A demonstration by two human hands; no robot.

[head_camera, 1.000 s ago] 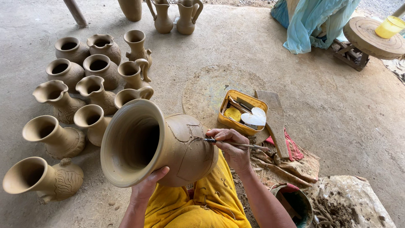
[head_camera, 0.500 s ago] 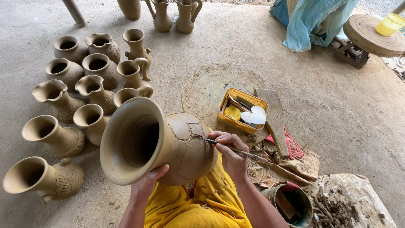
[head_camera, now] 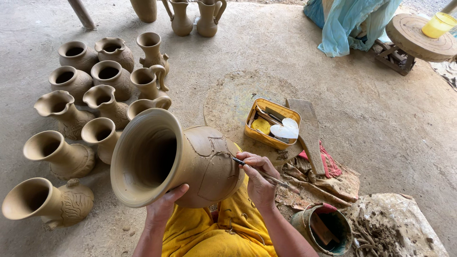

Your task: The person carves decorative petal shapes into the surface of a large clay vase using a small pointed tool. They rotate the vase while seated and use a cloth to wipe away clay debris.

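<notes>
A large unfired clay vase (head_camera: 181,159) with a wide flared mouth lies tilted across my lap, mouth toward the left. My left hand (head_camera: 164,205) cups its neck from below. My right hand (head_camera: 259,177) pinches a thin carving stick (head_camera: 266,175), whose tip rests on the vase's belly beside incised lines. A yellow garment (head_camera: 223,228) covers my lap beneath the vase.
Several smaller clay vases and jugs (head_camera: 95,109) stand on the concrete floor at the left, more at the top. A yellow tray of tools (head_camera: 271,124) and a wooden paddle (head_camera: 309,133) lie ahead. A small bucket (head_camera: 323,228) and clay scraps sit at the right.
My right hand has shifted slightly along the vase's belly with the stick, extending the incised line. The vase and left hand have stayed almost still.
</notes>
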